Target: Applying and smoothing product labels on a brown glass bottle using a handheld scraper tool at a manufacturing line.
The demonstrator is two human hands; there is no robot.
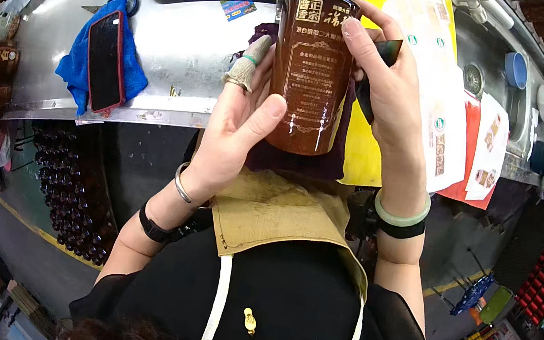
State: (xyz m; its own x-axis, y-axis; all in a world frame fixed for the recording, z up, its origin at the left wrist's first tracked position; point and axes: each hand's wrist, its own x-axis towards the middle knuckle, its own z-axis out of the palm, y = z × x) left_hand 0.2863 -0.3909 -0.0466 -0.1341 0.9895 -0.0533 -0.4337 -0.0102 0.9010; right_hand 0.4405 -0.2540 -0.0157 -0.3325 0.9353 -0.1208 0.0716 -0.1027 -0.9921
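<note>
A brown glossy bottle (312, 75) with gold lettering and a short clear neck stands out in front of me, over a dark cloth (333, 159) at the table's edge. My left hand (239, 106) is against its left side, thumb at the front and some fingers hidden behind. A pale cloth finger cover (250, 63) with a green band wraps one of its fingers. My right hand (392, 67) grips the bottle's upper right, thumb on the front face. A dark flat piece (370, 93), perhaps a scraper, is tucked in the same hand.
A red-edged phone (107, 61) lies on a blue cloth (76, 63) to the left. A yellow sheet (366, 154) and white printed sheets (424, 73) cover the table on the right. Beyond them is a metal sink (524, 120). Dark bottles (69, 185) stand below left.
</note>
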